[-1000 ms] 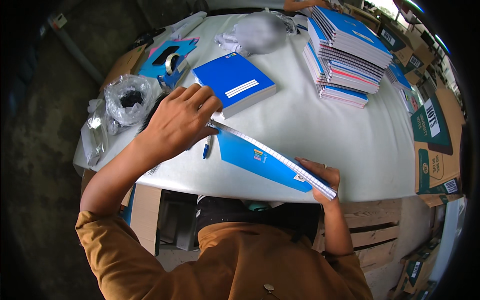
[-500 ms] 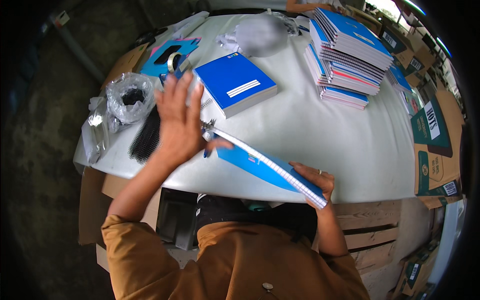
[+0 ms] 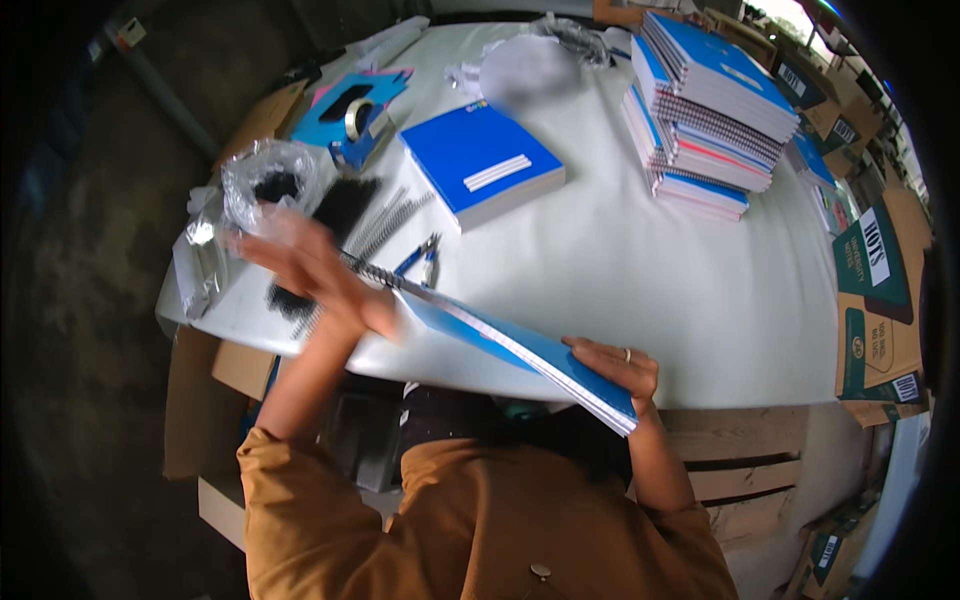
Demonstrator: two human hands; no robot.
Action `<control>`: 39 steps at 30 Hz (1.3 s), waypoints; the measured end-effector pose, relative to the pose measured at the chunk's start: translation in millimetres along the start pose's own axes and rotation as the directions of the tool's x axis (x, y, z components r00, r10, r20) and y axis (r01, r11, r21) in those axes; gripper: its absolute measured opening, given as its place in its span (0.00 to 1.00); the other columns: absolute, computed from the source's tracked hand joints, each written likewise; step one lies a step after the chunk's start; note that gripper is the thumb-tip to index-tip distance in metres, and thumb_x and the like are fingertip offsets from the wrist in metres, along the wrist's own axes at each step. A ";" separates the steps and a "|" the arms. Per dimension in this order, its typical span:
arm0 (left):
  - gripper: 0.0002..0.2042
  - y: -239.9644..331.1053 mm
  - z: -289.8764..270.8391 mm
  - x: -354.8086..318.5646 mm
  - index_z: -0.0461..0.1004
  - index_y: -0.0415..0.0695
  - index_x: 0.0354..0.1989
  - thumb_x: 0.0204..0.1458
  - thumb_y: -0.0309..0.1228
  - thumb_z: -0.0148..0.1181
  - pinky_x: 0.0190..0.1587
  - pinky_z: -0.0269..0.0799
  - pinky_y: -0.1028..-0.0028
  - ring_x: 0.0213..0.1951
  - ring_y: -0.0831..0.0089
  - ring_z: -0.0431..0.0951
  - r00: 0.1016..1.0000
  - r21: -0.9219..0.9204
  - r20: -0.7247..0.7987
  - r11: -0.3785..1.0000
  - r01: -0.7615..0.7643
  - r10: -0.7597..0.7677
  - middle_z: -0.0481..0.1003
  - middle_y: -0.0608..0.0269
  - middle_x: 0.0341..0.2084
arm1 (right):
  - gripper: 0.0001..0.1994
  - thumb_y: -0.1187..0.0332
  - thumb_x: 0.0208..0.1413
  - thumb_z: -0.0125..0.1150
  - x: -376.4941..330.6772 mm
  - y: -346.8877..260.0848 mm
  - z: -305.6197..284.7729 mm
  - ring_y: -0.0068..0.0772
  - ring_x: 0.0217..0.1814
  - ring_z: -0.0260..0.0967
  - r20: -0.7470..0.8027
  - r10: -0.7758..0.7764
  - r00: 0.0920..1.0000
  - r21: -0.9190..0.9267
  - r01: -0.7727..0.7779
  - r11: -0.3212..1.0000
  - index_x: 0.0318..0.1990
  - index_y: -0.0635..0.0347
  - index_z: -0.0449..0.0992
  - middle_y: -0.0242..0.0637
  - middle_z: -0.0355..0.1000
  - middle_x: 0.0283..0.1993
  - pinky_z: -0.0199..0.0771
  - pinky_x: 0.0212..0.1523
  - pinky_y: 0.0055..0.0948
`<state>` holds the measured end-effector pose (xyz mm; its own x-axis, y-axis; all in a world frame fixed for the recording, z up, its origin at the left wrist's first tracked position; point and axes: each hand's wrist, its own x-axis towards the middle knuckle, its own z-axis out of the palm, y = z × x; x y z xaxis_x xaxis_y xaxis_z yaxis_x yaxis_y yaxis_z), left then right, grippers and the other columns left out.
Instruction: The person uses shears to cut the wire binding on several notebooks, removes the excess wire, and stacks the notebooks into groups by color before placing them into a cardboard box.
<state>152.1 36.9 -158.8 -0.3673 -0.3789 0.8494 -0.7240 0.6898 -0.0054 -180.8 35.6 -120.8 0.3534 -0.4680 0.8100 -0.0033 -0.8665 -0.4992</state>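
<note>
White counter (image 3: 640,270) carries a blue notebook (image 3: 520,352) running left-right; right hand (image 3: 615,365) clamps its near end, blurred left hand (image 3: 310,275) spread at the spiral end.

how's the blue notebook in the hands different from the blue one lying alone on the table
The held notebook is tilted, raised off the table, with the right hand at its near end and the blurred left hand at its spiral end. The lone notebook lies flat, untouched, and looks thicker. Both have blue covers.
</note>
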 end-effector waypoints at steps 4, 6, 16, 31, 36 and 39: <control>0.53 3.0 0.0 34.4 0.53 0.34 0.63 0.39 0.72 0.48 0.61 0.25 0.38 0.56 0.34 0.59 0.948 -0.059 -0.133 0.957 0.284 -0.289 0.60 0.42 0.58 | 0.15 0.74 0.42 0.67 -1.0 2.3 -2.8 0.39 0.37 0.78 0.027 0.020 0.999 -0.013 -0.020 1.000 0.41 0.65 0.78 0.48 0.77 0.39 0.78 0.38 0.27; 0.53 13.5 -24.1 87.5 0.50 0.34 0.64 0.40 0.71 0.48 0.62 0.29 0.39 0.58 0.35 0.55 0.955 0.248 -0.281 0.954 0.171 -0.099 0.53 0.43 0.61 | 0.16 0.72 0.42 0.68 -3.1 10.7 -8.6 0.40 0.38 0.78 -0.057 0.004 0.998 0.006 -0.004 1.000 0.41 0.65 0.78 0.48 0.77 0.39 0.78 0.38 0.26; 0.46 35.8 -0.4 13.3 0.48 0.36 0.66 0.51 0.65 0.41 0.66 0.38 0.52 0.68 0.50 0.40 0.959 0.027 0.044 0.959 -0.281 0.279 0.42 0.51 0.68 | 0.17 0.74 0.40 0.68 -3.2 3.1 -6.5 0.40 0.41 0.77 0.001 -0.033 0.999 0.057 0.032 0.998 0.42 0.65 0.78 0.48 0.77 0.40 0.77 0.42 0.29; 0.46 75.1 19.4 51.9 0.56 0.44 0.63 0.44 0.70 0.45 0.59 0.36 0.36 0.63 0.39 0.48 0.998 0.010 0.036 0.999 -0.049 0.049 0.54 0.44 0.61 | 0.16 0.74 0.44 0.65 -5.9 -5.1 -12.6 0.40 0.41 0.77 -0.012 0.097 0.995 0.053 -0.096 0.994 0.43 0.67 0.77 0.48 0.76 0.41 0.77 0.37 0.28; 0.22 40.4 -17.5 118.4 0.75 0.46 0.23 0.43 0.55 0.62 0.26 0.64 0.68 0.28 0.64 0.74 0.981 0.004 0.195 1.000 0.016 -0.016 0.73 0.59 0.24 | 0.14 0.75 0.49 0.61 11.3 -17.6 -18.8 0.27 0.36 0.75 0.056 0.460 0.886 0.460 -0.432 0.776 0.44 0.71 0.76 0.45 0.77 0.41 0.72 0.39 0.20; 0.20 55.2 1.9 152.6 0.65 0.49 0.14 0.37 0.48 0.69 0.21 0.56 0.72 0.17 0.69 0.64 0.997 0.160 0.030 0.984 -0.082 0.078 0.64 0.68 0.14 | 0.13 0.79 0.52 0.58 19.5 -18.4 -15.0 0.26 0.39 0.75 -0.015 0.430 0.903 0.391 -0.391 0.833 0.46 0.67 0.76 0.41 0.77 0.43 0.73 0.41 0.21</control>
<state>55.0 15.9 -30.4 -0.4401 -0.3428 0.8300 -0.7755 0.6110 -0.1589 -187.9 39.8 -91.2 0.3036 -0.7978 0.5209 0.2251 -0.4712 -0.8528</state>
